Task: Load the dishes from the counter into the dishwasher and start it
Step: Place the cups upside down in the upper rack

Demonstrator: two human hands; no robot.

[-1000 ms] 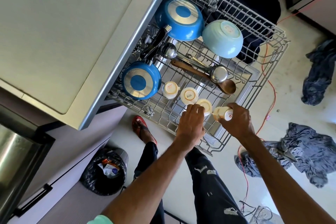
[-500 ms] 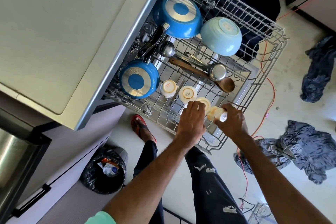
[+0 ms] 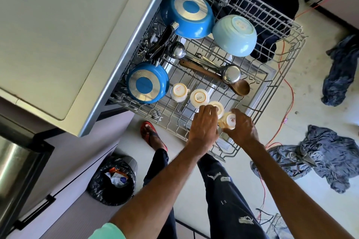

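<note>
Rack: the pulled-out dishwasher rack [image 3: 272, 103] lies under both hands, with most of its wire floor stretching away beyond the fingertips.
Large blue pan [image 3: 190, 15]: upside down at the far end, well beyond the fingers.
Pale blue bowl [image 3: 235, 35]: upside down, touching that pan, far past the right fingers.
Small blue pan [image 3: 147, 83]: base up, well off to the left of the left fingers.
Left hand [image 3: 204, 124]: its fingers curl down over the third cup [image 3: 218, 105] and hold its near edge.
Right hand [image 3: 240, 128]: its fingers wrap narrowly round the fourth cup [image 3: 228, 121], which is tilted and sits just beside the third, low over the rack's near corner.
Wooden spoon [image 3: 213, 75]: lying flat, a little beyond both sets of fingers, with a steel ladle [image 3: 231, 73] across it.
Two more cups: the first cup [image 3: 178, 92] and second cup [image 3: 199, 98] stand base up in a row, just left of the left fingertips.
</note>
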